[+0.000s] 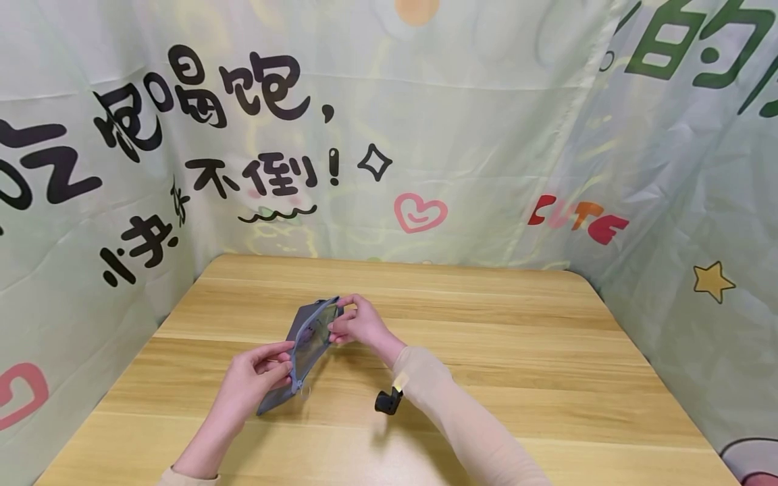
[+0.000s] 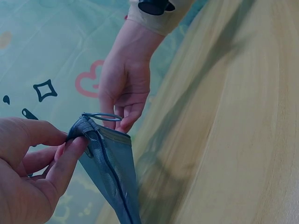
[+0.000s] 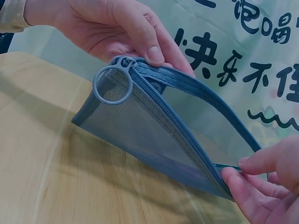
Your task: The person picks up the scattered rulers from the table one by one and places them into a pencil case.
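A blue-grey mesh zip pouch [image 1: 281,399] is held tilted close over the table, its zipper open and its mouth gaping. My left hand [image 1: 258,374] pinches the zipper end, where a round ring pull [image 3: 113,85] hangs. At the far end of the mouth is my right hand [image 1: 361,324]. In the right wrist view, its thumb and finger pinch a thin teal strip [image 3: 226,165] that reaches into the mouth, right at the zipper edge. I cannot tell what this strip is. Some dark purplish marks show through the mesh.
The wooden table [image 1: 516,364] has printed cloth [image 1: 474,148] hanging behind it and at both sides. A small black camera [image 1: 387,402] sits at the right wrist, beside the beige sleeve [image 1: 468,418].
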Demonstrator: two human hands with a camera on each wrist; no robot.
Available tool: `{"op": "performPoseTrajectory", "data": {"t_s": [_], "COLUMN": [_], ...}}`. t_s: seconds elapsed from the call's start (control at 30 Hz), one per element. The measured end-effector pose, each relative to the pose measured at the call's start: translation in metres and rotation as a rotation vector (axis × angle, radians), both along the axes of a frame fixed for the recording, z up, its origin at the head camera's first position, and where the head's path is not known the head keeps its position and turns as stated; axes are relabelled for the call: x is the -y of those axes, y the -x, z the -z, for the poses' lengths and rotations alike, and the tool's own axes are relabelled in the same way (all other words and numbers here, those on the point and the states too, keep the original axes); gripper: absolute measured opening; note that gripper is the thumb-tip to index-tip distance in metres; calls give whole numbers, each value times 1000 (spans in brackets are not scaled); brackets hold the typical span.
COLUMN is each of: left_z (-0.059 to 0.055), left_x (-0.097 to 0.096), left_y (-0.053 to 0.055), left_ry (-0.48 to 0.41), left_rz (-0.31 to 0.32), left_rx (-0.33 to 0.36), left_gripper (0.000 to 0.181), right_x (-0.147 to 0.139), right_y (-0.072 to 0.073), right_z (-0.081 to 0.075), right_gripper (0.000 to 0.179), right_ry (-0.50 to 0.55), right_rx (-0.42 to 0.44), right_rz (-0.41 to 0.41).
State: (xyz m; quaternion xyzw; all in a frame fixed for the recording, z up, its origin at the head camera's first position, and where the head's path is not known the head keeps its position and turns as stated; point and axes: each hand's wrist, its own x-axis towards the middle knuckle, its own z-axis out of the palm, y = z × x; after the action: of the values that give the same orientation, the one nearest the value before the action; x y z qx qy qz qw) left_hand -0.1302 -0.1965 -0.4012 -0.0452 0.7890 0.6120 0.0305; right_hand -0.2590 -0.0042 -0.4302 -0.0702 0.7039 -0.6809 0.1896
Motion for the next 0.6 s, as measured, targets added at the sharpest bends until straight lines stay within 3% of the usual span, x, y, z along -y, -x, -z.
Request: {"op": "performPoseTrajectory", "data": {"t_s": [0.3, 0.6], "left_z": [1, 1], "left_x": [1, 1], "left_y": [1, 1], "left_ry": [2, 2], "left_rz": [15, 16], "left_rx": [-11, -11], "left_gripper": [41, 41], "right_x": [-7, -16], "right_y": [-2, -3], "right_z": [3, 4], "right_gripper": [44, 45], "right_ry": [-165, -174], "right_rx": [-118, -125], "right_rz": [24, 25]}}
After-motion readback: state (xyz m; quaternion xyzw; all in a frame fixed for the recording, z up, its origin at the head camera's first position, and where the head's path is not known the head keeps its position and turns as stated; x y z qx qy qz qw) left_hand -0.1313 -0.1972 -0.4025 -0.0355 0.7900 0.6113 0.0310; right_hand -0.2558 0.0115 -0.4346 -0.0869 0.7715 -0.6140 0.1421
